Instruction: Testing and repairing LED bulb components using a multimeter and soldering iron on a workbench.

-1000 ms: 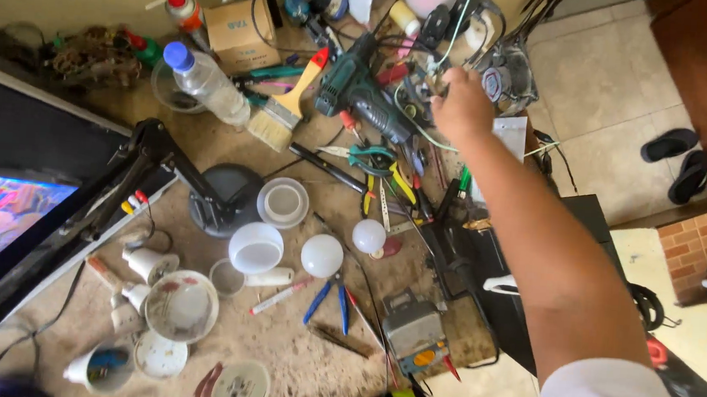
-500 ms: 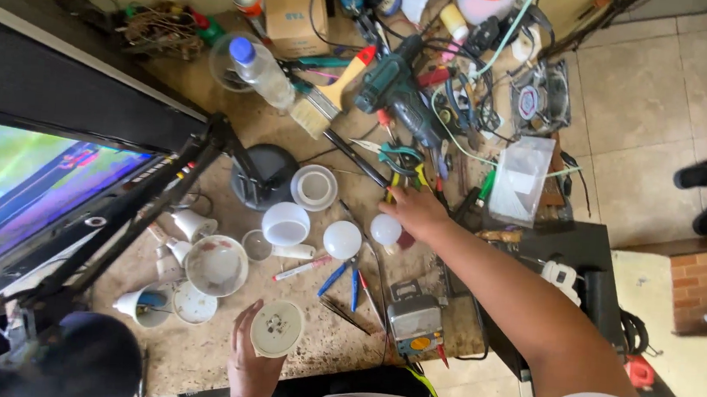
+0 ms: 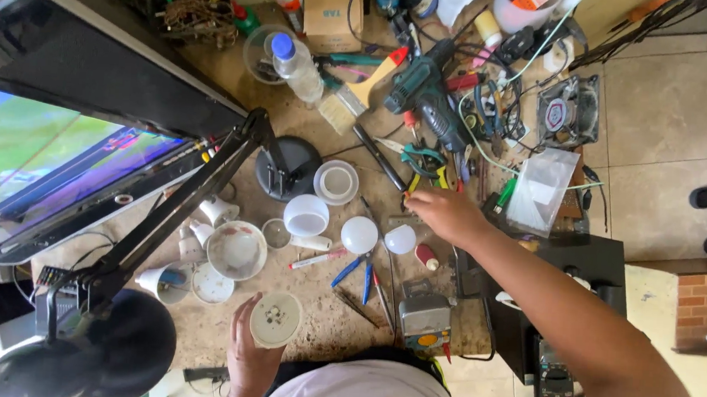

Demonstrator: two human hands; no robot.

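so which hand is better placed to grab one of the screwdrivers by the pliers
The right hand: its fingertips already reach the yellow-handled screwdrivers beside the green pliers. The left hand is near the table's front edge, holding a round white disc.

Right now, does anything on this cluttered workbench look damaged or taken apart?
Yes. The left hand holds a round white lamp disc with its cover off, bare parts showing. Loose white dome covers lie scattered near the right hand.
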